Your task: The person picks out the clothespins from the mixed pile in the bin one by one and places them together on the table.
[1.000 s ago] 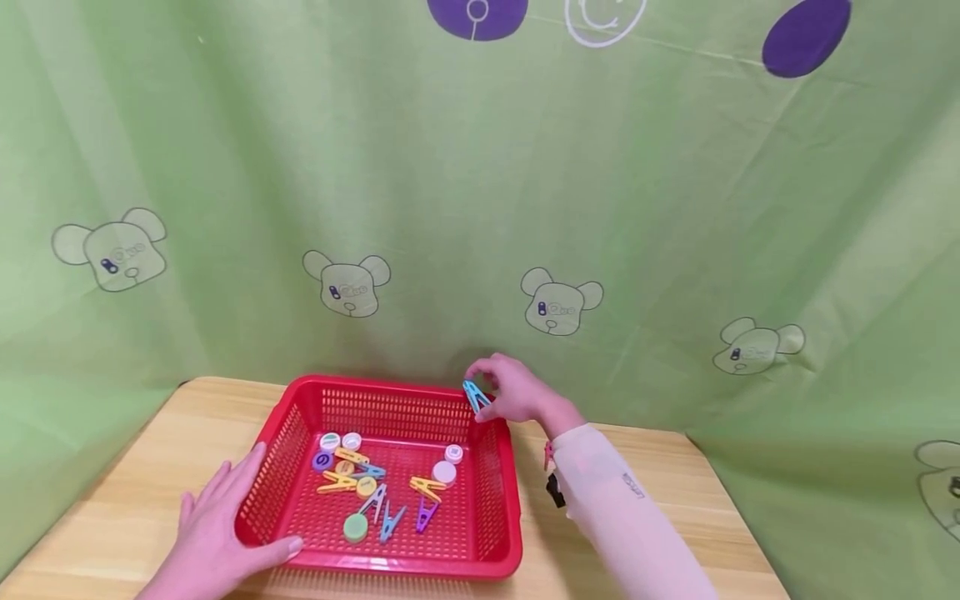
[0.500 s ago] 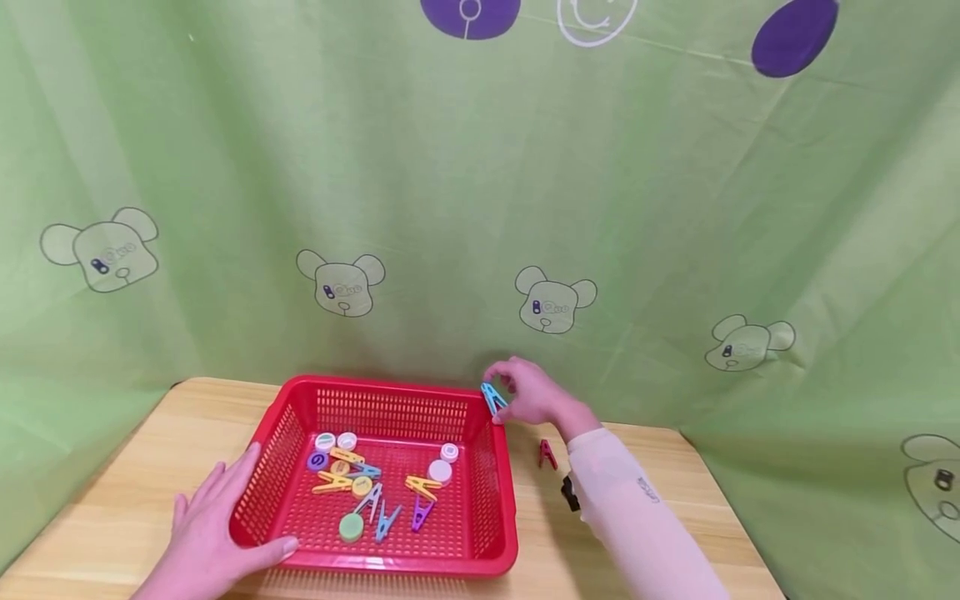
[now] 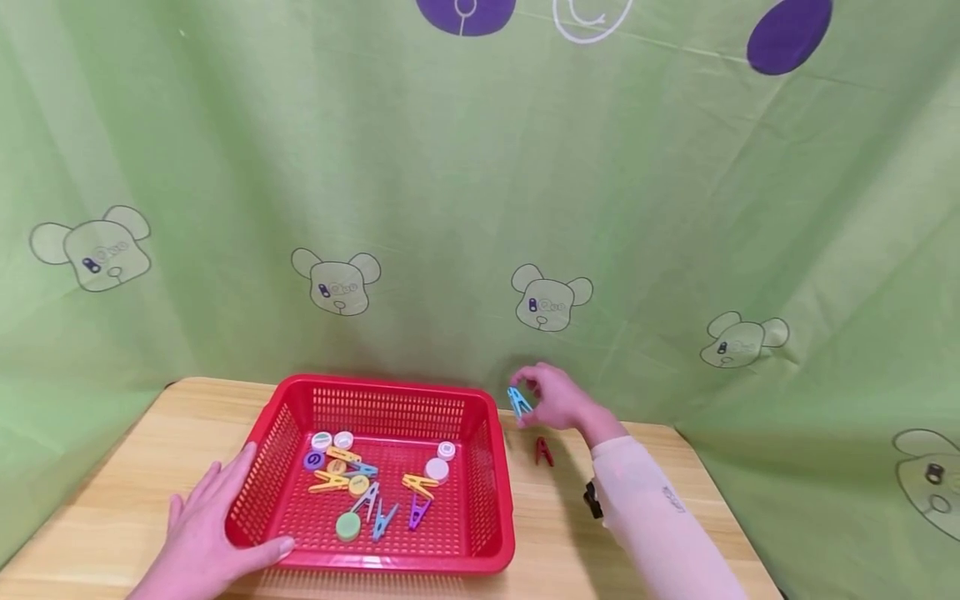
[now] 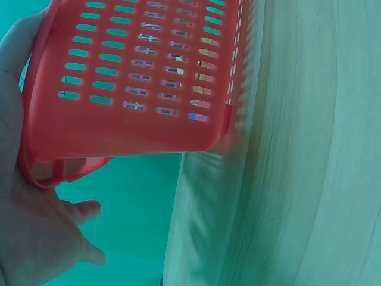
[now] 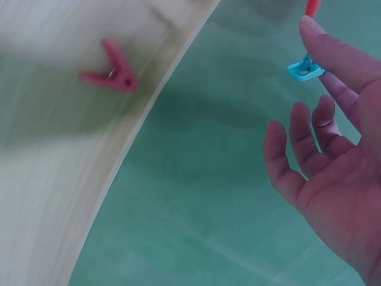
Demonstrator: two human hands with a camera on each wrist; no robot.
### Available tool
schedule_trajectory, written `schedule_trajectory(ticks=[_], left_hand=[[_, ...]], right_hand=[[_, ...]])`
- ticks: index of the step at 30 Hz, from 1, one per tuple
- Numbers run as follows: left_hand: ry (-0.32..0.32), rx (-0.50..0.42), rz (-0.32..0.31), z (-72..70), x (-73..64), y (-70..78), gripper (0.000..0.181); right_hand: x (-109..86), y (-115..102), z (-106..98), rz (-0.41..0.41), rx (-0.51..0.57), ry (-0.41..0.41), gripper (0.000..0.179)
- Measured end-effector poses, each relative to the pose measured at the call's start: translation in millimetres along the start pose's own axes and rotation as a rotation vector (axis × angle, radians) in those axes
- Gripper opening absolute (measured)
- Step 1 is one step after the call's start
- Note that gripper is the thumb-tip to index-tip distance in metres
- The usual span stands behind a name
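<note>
My right hand point(image 3: 558, 398) pinches a light blue clothespin point(image 3: 519, 402) between thumb and index finger, just beyond the back right corner of a red basket point(image 3: 506, 500). In the right wrist view its other fingers curve loosely around nothing and the clothespin point(image 5: 306, 70) is partly hidden by the thumb. A dark red clothespin point(image 3: 543, 451) lies on the table below that hand. My left hand point(image 3: 202, 525) rests at the basket's front left corner, fingers spread along the left side, thumb straight over the front rim. Inside lie yellow, blue, grey and purple clothespins point(image 3: 417, 511).
Several round bottle caps point(image 3: 348, 526) lie among the clothespins in the basket, white, purple, orange, yellow and green. The wooden table point(image 3: 570, 533) ends at a green curtain point(image 3: 450, 208) behind and on both sides. A dark strap point(image 3: 592, 500) shows at the right wrist.
My right hand has moved right with the light blue clothespin, from over the basket's back right corner to outside it. The dark red clothespin has come into full view. The left hand stays put.
</note>
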State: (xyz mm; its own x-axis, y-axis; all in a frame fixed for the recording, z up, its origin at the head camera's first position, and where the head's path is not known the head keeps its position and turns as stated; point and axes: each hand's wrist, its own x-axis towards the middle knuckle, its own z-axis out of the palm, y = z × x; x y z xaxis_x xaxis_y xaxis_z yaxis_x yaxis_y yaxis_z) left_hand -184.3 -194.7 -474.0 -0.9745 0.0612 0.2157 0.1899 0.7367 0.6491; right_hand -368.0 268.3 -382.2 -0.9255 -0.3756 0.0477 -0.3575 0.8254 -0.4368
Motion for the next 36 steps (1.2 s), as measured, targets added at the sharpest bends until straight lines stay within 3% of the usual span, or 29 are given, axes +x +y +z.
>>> schedule_trajectory(ticks=[17, 25, 36], left_hand=[[-0.030, 0.000, -0.016, -2.0, 2.1, -0.6, 0.129], [0.005, 0.020, 0.024, -1.2, 0.4, -1.7, 0.128], [-0.037, 0.015, -0.017, -2.2, 2.5, -0.6, 0.129]], right_hand=[[-20.8, 41, -4, 0.064, 0.006, -0.030, 0.064], [-29.2, 58, 0, 0.105, -0.005, -0.024, 0.061], [-41.8, 83, 9, 0.173, -0.002, -0.027, 0.060]])
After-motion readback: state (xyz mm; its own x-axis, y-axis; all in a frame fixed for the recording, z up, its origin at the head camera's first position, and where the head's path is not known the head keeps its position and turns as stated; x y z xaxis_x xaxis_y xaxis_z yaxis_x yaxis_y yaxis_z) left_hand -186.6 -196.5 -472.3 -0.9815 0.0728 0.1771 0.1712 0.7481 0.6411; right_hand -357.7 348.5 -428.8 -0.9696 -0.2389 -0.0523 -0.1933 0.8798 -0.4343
